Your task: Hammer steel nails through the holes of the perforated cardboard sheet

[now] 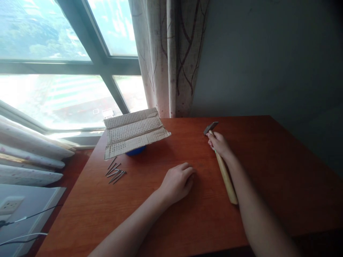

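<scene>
My right hand (pixel 219 143) is curled round the wooden handle of a hammer (pixel 226 178) just below its metal head (pixel 210 127); the hammer lies on the reddish wooden table (pixel 150 221). Near the table's middle, my left hand (pixel 178 181) rests with the fingers loosely curled down and nothing visible in them. A loose pile of several nails (pixel 115 172) lies to the left of that hand. Behind the nails, a perforated cardboard sheet (pixel 134 131) sits propped on a blue object (pixel 136 151).
A window with dark frames (pixel 102 64) and a patterned curtain (pixel 171 57) stand behind the table. A grey wall (pixel 268 57) is at the right. At the lower left are a power outlet (pixel 10 205) and cables (pixel 24 237).
</scene>
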A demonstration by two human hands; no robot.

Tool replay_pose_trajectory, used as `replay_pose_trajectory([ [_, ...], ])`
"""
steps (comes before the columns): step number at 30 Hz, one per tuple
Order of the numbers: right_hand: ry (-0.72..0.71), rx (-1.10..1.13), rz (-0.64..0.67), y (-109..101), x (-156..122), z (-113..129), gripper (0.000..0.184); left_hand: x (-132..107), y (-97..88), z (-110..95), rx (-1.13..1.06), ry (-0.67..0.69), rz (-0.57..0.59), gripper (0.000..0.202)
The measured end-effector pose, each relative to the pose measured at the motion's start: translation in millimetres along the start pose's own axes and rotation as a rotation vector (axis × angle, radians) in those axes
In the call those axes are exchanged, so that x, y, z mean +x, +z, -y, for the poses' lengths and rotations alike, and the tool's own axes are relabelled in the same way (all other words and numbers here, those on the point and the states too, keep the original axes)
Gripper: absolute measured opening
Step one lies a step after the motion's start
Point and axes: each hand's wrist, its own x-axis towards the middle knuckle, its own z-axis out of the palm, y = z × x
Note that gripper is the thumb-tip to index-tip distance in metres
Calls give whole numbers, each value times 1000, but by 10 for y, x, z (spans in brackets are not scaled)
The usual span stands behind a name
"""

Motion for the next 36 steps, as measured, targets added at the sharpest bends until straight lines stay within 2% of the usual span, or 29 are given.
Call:
replay_pose_trajectory([
  [22,-10,-99,8,-24,35,-58,37,9,-4,-5,-4,10,-2,23],
  [36,-15,-275,49,-92,-7,-22,34,-8,-2,0,-10,12,0,23],
])
